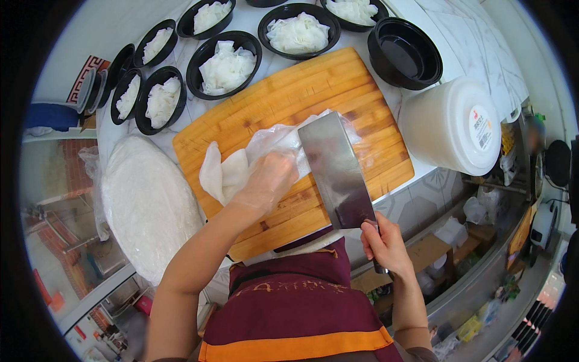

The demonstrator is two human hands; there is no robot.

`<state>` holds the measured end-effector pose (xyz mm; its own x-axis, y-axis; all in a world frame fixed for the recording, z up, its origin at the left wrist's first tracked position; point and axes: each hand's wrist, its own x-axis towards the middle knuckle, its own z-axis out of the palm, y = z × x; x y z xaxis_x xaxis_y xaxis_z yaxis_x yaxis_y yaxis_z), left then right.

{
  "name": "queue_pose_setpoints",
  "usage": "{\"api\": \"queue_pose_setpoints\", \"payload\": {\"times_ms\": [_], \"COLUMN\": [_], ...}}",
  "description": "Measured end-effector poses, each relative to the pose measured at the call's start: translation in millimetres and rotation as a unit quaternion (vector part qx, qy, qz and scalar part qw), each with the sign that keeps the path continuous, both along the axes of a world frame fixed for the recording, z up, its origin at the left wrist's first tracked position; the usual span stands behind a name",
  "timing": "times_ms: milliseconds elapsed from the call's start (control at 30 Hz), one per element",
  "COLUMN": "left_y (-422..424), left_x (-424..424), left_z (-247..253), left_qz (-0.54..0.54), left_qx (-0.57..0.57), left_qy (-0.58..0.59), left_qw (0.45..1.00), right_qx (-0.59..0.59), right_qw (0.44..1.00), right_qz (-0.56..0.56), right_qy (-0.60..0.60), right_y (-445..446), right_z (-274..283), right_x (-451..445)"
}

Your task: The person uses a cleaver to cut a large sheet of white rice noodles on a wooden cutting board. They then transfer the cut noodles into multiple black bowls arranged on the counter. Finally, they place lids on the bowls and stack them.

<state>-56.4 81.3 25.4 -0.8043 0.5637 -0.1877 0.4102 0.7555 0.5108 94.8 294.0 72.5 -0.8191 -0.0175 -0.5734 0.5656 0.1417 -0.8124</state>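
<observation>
My right hand (385, 242) grips the handle of a broad steel cleaver (337, 174). The blade crosses a white, translucent sheet-like food (282, 135) on the wooden cutting board (267, 99). A clear plastic glove seems to cover my left hand (271, 178), which presses on the food left of the blade; its fingertips are curled and partly hidden. A thicker folded white piece (221, 172) lies beside that hand, towards the board's left edge. What is directly under the blade cannot be seen.
Beyond the board stand several black bowls (224, 65) with white strips and an unfilled black bowl (405, 54). A white plastic tub (448, 126) is at the right. A large plastic-wrapped white mass (147, 203) lies left of the board, on the marble-patterned counter (452, 27).
</observation>
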Motion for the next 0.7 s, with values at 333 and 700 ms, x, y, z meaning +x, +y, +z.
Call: {"api": "queue_pose_setpoints", "payload": {"times_ms": [333,700], "left_y": [-10,-29], "left_x": [12,17], "left_z": [-8,-2], "left_qz": [0.135,0.309], "left_qx": [0.223,0.390], "left_qy": [-0.052,-0.283], "left_qw": [0.964,0.820], "right_qx": [-0.017,0.016], "right_qw": [1.000,1.000], "right_qz": [0.005,0.025], "right_qy": [-0.007,0.009], "right_y": [-4,-7], "right_z": [-15,-13], "right_x": [3,1]}}
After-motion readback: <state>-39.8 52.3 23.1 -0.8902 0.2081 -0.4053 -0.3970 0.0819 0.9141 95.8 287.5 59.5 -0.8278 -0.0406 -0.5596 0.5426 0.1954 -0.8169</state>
